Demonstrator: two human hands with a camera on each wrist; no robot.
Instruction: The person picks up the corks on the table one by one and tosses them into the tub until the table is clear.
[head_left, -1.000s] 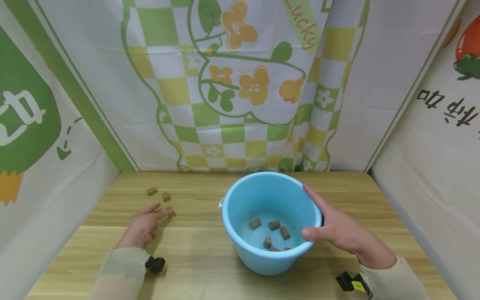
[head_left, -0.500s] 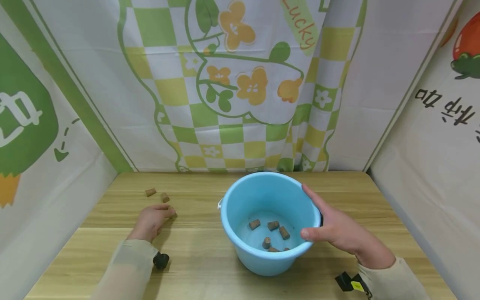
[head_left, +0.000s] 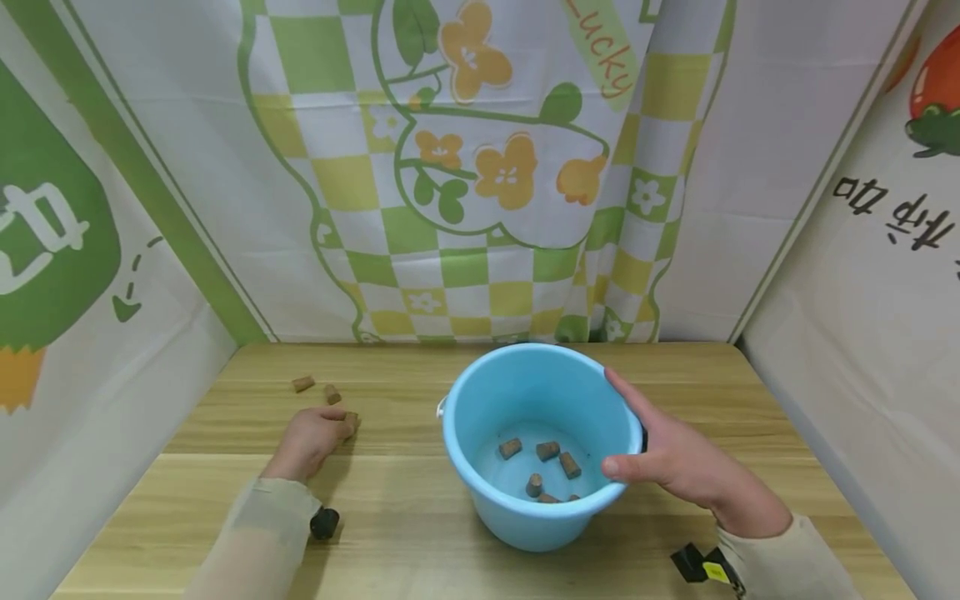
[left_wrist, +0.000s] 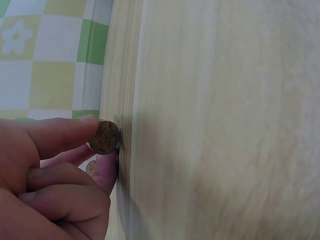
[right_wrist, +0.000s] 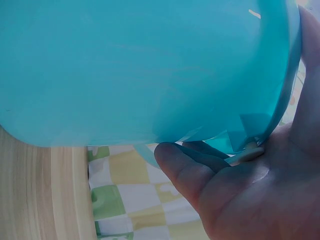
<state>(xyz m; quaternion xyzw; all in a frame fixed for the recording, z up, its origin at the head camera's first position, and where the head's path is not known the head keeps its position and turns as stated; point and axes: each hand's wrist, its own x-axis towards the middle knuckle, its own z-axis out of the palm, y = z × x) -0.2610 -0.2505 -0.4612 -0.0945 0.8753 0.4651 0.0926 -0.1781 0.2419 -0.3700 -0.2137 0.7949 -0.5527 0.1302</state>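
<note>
At the left of the table, my left hand pinches a brown cork between thumb and finger. The left wrist view shows the round end of that cork close to the tabletop; whether it touches the wood I cannot tell. My right hand grips the right side of a light blue bucket, thumb over the rim and fingers outside against the wall. In the right wrist view, fingertips rest against the bucket wall. Several corks lie on the bucket's floor, some partly hidden by its near wall.
Two more corks, one at the far left and one nearer, lie just beyond my left hand. The wooden table ends at a patterned curtain behind and printed cloth on both sides. A white handle joint sticks out from the bucket's left.
My left hand has moved right and slightly forward to the nearest cork and taken it between thumb and finger. The right hand and the bucket have stayed in place.
</note>
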